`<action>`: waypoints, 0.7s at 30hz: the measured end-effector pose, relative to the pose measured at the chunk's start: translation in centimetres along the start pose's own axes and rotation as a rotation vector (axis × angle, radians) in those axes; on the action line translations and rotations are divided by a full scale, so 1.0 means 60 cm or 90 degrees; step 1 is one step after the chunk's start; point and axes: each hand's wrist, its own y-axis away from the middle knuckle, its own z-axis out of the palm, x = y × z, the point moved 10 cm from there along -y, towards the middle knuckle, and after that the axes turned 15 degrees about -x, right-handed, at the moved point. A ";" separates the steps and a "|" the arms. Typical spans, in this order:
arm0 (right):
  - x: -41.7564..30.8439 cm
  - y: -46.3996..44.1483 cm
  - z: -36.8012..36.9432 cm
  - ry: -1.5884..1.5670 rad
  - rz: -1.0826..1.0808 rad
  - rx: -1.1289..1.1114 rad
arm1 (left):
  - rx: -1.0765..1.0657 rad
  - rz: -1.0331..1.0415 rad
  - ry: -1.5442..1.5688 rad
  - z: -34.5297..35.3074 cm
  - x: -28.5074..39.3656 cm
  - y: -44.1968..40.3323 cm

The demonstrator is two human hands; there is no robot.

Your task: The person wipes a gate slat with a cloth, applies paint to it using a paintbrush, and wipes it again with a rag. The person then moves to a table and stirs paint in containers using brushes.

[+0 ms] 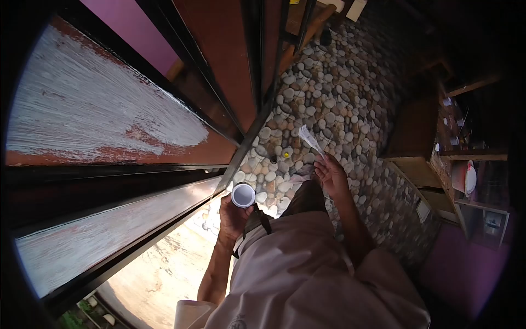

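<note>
Head view: right hand has fingers clamped on the brush, long axis slanting forward-left; left hand, gripping the cup, is nearer the streaked panel.

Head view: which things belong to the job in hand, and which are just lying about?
In the job, it seems:
cup with pale contents, in the left hand
white-tipped brush, in the right hand
reddish-brown panel, partly coated white

Apparently just lying about:
small yellow object on the pebble-patterned floor
small dark object beside it
</note>
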 end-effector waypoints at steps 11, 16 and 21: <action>-0.111 -0.199 -0.072 0.118 0.314 -0.322 | 0.109 0.223 0.150 0.015 -0.141 -0.168; -0.194 -0.173 -0.167 0.209 0.371 -0.293 | 0.045 0.284 0.247 0.036 -0.217 -0.196; -0.229 -0.118 -0.244 0.223 0.338 -0.194 | 0.088 0.269 0.238 0.042 -0.254 -0.172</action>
